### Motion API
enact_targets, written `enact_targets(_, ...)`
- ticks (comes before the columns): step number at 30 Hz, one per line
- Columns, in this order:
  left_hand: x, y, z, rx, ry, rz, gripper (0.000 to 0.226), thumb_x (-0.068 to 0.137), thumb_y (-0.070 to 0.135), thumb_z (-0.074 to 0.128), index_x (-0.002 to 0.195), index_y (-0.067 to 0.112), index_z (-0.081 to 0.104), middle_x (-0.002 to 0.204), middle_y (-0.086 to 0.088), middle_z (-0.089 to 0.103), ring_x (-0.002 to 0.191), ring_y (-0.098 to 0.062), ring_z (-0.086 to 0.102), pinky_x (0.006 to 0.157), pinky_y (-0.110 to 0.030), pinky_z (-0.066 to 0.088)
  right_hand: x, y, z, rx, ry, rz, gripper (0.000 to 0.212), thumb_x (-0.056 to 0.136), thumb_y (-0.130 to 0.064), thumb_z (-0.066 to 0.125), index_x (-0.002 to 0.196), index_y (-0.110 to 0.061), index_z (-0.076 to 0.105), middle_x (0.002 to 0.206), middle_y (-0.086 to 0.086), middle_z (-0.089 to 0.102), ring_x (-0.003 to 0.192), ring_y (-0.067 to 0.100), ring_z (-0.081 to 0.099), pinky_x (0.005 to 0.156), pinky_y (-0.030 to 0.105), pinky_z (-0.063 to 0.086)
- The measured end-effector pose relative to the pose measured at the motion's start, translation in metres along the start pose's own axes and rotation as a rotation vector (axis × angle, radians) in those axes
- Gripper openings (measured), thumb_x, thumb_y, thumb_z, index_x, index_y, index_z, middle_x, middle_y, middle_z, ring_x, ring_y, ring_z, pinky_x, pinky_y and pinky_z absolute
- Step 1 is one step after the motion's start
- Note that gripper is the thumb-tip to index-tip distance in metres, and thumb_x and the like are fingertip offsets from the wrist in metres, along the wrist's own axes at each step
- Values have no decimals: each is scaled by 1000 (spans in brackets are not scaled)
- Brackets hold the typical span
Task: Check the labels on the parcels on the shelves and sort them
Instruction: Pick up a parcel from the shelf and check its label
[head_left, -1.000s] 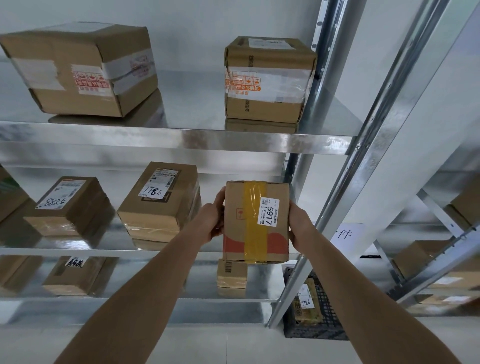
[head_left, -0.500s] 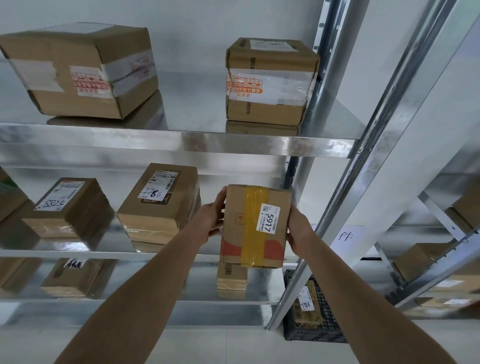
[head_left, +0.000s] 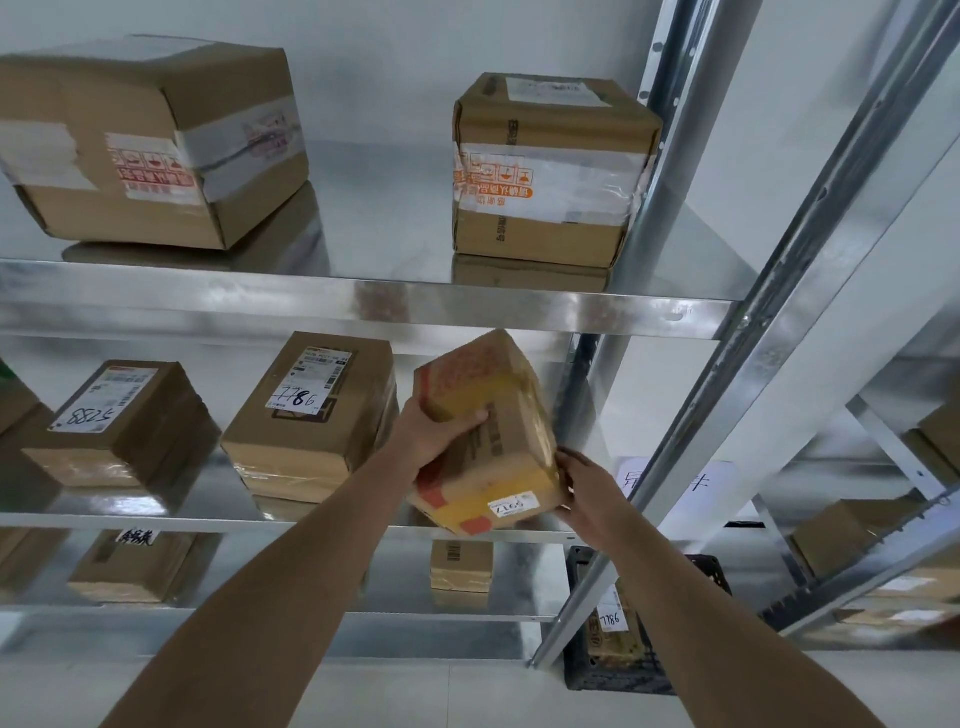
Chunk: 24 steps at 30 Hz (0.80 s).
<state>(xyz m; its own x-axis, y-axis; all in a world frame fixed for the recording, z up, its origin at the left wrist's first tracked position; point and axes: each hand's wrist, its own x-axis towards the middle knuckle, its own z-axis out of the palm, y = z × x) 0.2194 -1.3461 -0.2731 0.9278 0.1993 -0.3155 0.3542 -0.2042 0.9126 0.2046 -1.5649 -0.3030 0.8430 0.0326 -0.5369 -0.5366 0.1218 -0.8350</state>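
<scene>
A small cardboard parcel (head_left: 498, 457) with yellow tape and a white label reading 5917 (head_left: 511, 506) is tilted in front of the middle shelf. My left hand (head_left: 436, 434) grips its upper left side, fingers curled over the face. My right hand (head_left: 584, 491) holds its lower right corner. On the middle shelf (head_left: 156, 519) sit a parcel marked 7786 (head_left: 311, 415) and one marked 5788 (head_left: 124, 421). Two larger taped boxes (head_left: 150, 140) (head_left: 550, 166) stand on the top shelf.
A metal upright (head_left: 649, 493) runs diagonally just right of my right hand. A black crate (head_left: 618, 660) on the floor holds a labelled parcel. Lower shelf carries a small box (head_left: 461, 564) and a flat parcel (head_left: 130, 566). More boxes sit on the rack at far right (head_left: 852, 530).
The parcel has been tipped forward, so its label now faces down at the front edge. My left hand moved over the top face; my right hand dropped to the lower corner.
</scene>
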Motion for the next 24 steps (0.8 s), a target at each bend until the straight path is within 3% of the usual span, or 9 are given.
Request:
enact_targets(3, 8, -4, 6, 115, 33, -33, 82, 69, 46, 91, 134, 18, 49, 127, -2, 63, 121, -24, 59, 106, -43, 50, 9, 4, 2, -85, 4, 65, 35, 111, -18, 35, 141, -21, 53, 116, 8, 67, 93, 25, 68, 61, 39, 59)
enact_targets(7, 13, -2, 17, 193, 64, -11, 83, 75, 33, 89, 141, 14, 42, 136, -5, 56, 129, -27, 53, 107, -41, 46, 9, -6, 12, -161, -3, 160, 42, 106, -52, 38, 108, -23, 67, 95, 4, 70, 84, 22, 66, 74, 39, 54)
enact_targets(10, 14, -3, 23, 267, 78, -11, 83, 75, 33, 89, 140, 11, 42, 138, -8, 54, 128, -28, 53, 104, -39, 47, 16, -8, 14, -183, -26, 166, 58, 101, -67, 33, 104, -22, 68, 88, 4, 74, 79, 22, 69, 70, 36, 55)
enact_targets(16, 22, -12, 21, 270, 5, -102, 83, 76, 45, 86, 141, 13, 47, 137, -8, 59, 128, -30, 55, 107, -42, 48, 25, -21, 23, -458, -7, 32, 46, 97, -55, 58, 124, -19, 61, 104, 3, 72, 91, 22, 68, 80, 38, 55)
enact_targets(20, 27, -18, 14, 86, -59, -231, 75, 83, 51, 78, 141, 11, 53, 139, -11, 60, 127, -33, 57, 106, -43, 49, 36, -27, 35, -578, 16, -72, 64, 84, -56, 74, 131, -16, 59, 113, 6, 71, 102, 27, 68, 95, 45, 56)
enact_targets(24, 32, -30, 12, -5, -113, -363, 92, 70, 65, 81, 139, 9, 53, 132, -15, 63, 118, -35, 63, 101, -50, 54, 45, -25, 36, -543, 0, -27, 68, 77, -59, 79, 127, -18, 60, 109, 5, 72, 98, 26, 69, 94, 46, 57)
